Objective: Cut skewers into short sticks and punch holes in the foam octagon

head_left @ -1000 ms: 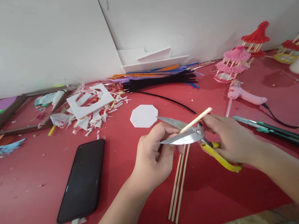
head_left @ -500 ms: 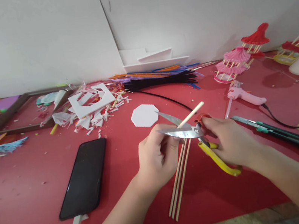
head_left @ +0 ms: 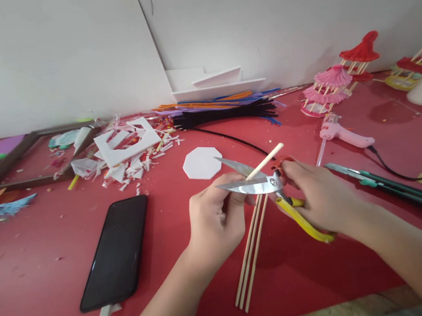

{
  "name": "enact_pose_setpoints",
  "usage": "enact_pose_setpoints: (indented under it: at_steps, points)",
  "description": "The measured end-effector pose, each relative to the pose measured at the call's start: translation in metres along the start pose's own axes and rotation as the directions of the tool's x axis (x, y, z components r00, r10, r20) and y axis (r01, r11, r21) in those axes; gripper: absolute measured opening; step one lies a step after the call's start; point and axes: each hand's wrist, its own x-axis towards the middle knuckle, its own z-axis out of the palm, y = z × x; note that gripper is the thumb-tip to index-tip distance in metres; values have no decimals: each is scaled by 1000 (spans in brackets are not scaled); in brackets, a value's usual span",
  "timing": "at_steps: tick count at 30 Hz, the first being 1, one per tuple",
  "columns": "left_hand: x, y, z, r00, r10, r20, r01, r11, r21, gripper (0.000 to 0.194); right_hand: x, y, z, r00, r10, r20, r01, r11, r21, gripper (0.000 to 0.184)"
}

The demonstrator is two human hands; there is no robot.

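My right hand (head_left: 315, 189) is wrapped round the handles of a pair of scissors (head_left: 254, 187), one handle red and the other yellow. The blades are parted and point left, with a pale wooden stick (head_left: 268, 159) lying between them. That stick is pinched in my left hand (head_left: 216, 216), its free end slanting up to the right past the blades. Below, more wooden sticks (head_left: 251, 253) lie side by side on the red table (head_left: 297, 284). A white octagonal piece (head_left: 200, 163) rests flat just beyond the blade tips.
Left of my hands lies a black phone (head_left: 116, 255) on a charging cable. To the right are a cutter knife (head_left: 395, 192) and a pink glue gun (head_left: 345, 135). White scraps (head_left: 128, 145) and a bundle of pipe cleaners (head_left: 224, 115) lie at the back, near small pink and red models (head_left: 328, 87).
The blades appear slightly closer together around the stick. Both hands stay almost in place; the whole view has shifted slightly.
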Motion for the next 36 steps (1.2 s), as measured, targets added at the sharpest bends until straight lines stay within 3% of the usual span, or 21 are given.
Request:
enact_pose_setpoints:
  at_steps: [10,18,21,24,26,29,30,32,36]
  points:
    - [-2,-9,-1,996,9,88,16,961,-275,11,-1,7,1,999,3,39,-7,996,92,24]
    - [-2,-6,-5,987,-55,153,89,970,-227,19,-2,11,2,1000,-2,19,1,998,59,23]
    - [-2,-3,-1,989,-69,131,88,986,-143,20,-1,8,2,1000,-2,13,1,999,41,21]
    - [1,-4,2,994,-108,25,107,993,54,21,0,-1,0,999,17,46,-20,998,63,22]
    - [4,-7,1,984,-126,-127,146,975,164,22,0,-6,-1,993,41,111,-53,993,101,25]
    - [10,-16,-6,908,-111,-404,225,943,246,21,3,-4,-1,982,107,154,-128,983,135,35]
    - [11,-18,-9,893,-100,-439,239,932,273,20,5,-1,0,981,142,136,-161,976,148,38]
    - [11,-23,-10,912,-78,-404,223,919,327,15,10,9,3,968,238,75,-248,954,170,42]
    - [4,-26,-1,981,-79,-177,151,882,447,10,20,27,11,924,377,-61,-373,925,71,33]
